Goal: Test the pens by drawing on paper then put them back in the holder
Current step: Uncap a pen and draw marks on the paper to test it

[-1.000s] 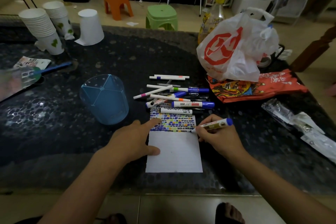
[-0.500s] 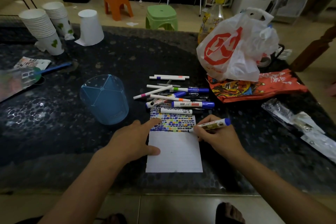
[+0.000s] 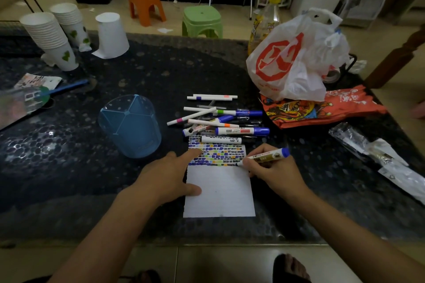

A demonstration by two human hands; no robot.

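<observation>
Right hand (image 3: 273, 170) pinched the light, rigid marker (image 3: 268, 156) at mid-barrel; left hand (image 3: 165, 179), grip spread, pressed the flimsy paper (image 3: 220, 193) flat

pen pile (image 3: 218, 119) beyond paper (image 3: 219, 190) (holder (image 3: 131, 126) left)

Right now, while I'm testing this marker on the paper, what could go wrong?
The marker in your right hand draws at the paper's right edge, so a stroke might slip onto the table. Your left hand rests over the coloured marks and could smear any wet ink. The loose pens crowd the paper's top edge; a nudge may roll them.
</observation>
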